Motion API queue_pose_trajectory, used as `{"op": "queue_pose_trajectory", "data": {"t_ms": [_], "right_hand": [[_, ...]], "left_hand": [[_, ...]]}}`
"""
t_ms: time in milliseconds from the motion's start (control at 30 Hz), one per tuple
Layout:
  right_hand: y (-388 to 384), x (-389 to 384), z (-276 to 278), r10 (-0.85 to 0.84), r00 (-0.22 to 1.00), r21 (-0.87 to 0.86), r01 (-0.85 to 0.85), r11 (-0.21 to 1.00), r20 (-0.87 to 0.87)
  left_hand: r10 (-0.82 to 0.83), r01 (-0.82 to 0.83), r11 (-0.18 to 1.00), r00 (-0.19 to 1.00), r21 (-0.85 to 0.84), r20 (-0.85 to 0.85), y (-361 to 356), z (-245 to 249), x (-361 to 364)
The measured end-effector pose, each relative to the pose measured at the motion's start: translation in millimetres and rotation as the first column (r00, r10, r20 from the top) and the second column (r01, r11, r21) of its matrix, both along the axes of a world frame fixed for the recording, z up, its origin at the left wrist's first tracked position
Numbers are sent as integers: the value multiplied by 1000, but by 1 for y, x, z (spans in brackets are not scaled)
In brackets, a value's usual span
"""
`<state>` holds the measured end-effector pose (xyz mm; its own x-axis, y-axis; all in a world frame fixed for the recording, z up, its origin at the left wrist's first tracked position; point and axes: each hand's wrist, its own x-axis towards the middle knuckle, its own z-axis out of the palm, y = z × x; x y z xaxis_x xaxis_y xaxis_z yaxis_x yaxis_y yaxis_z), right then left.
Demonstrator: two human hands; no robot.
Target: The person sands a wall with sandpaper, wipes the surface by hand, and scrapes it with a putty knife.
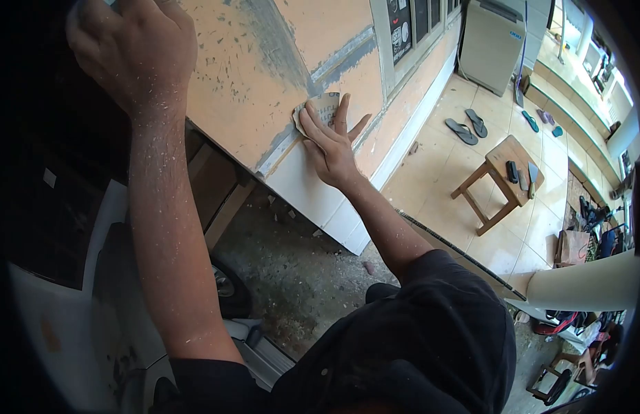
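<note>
My right hand [328,148] presses a piece of sandpaper [327,107] flat against the peach-painted wall [244,83], close to its corner. Printed marks show on the paper's backing, and a couple of the fingers are spread beyond it. Grey filler strips [342,63] run across the wall just above that hand. Higher up on the left, my left hand [137,48] is closed, its fingers curled away from view at the frame's top edge; I cannot tell what is in it. Pale dust specks cover the left hand and forearm.
A wooden stool [509,169] with a scraper [533,178] and a dark object on it stands on the tiled porch to the right. Flip-flops [465,130] lie nearby. A washing machine [491,45] is by the wall. A vehicle [120,290] is at lower left.
</note>
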<state>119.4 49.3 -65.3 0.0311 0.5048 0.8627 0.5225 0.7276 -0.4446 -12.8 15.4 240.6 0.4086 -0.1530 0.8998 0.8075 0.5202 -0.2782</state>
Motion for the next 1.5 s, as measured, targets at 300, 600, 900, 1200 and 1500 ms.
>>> {"op": "queue_pose_trajectory", "data": {"t_ms": [300,600,900,1200,1500], "right_hand": [[28,18,117,-242,962,448,162,879,128],[-11,9,54,-194,978,45,191,981,83],[-27,-8,27,-268,961,-3,268,963,71],[-32,-18,27,-303,949,-19,306,952,84],[-14,-9,110,-186,982,13,185,983,26]], "left_hand": [[-314,317,946,948,-72,49,10,1,-7],[-1,0,1000,997,-20,-71,11,6,-31],[-595,575,799,798,-178,-94,8,5,3],[-340,341,940,932,-14,-125,21,-7,-14],[6,17,993,982,118,-189,32,13,-37]]}}
